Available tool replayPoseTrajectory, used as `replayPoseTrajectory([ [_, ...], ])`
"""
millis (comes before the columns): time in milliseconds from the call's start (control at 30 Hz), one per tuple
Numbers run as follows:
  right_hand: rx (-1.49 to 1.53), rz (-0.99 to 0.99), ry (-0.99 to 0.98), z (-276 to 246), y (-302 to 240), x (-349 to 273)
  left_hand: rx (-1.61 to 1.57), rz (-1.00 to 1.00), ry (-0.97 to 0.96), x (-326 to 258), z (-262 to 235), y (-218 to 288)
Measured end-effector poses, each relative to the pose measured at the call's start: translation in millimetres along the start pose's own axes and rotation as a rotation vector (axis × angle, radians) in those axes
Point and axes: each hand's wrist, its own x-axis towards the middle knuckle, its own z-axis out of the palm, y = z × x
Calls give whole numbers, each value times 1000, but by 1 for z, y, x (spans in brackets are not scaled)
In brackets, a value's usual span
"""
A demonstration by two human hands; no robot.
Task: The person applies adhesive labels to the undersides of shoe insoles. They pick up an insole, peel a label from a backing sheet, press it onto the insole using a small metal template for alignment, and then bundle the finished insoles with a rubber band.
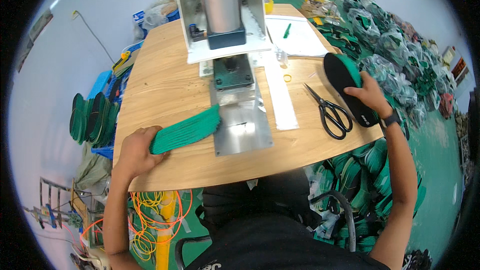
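Note:
My left hand (pixel 136 153) is closed round the near end of a stack of green insoles (pixel 189 129). The stack lies on its side on the wooden table, its far end at the edge of a shiny metal plate (pixel 242 129). At the table's right edge my right hand (pixel 369 95) grips an insole (pixel 342 82) with a black face and green showing behind it. Whether more than one insole is in that hand, I cannot tell. Black-handled scissors (pixel 330 112) lie just left of it, blades pointing away. A press with a metal cylinder (pixel 220 0) stands over the plate.
A white strip (pixel 281 95), a yellow ring (pixel 287 78) and white paper with a green pen (pixel 287 31) lie on the table (pixel 165 65). Insole stacks (pixel 92 120) stand at left. Bagged green pieces (pixel 395 45) cover the floor at right. Orange and yellow hoses (pixel 150 225) lie below.

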Motion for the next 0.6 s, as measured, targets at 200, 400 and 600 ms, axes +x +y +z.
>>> replayPoseTrajectory([
  [200, 1057, -129, -89, -43, -147, -83, 160, 274, 584, -73, -8, -1],
  [400, 1075, -677, -747, 53, -285, -88, 230, 533, 833, -55, -7, 55],
  [600, 1236, -731, -1015, 88, -331, -95, 51, 307, 806, -88, 22, 10],
])
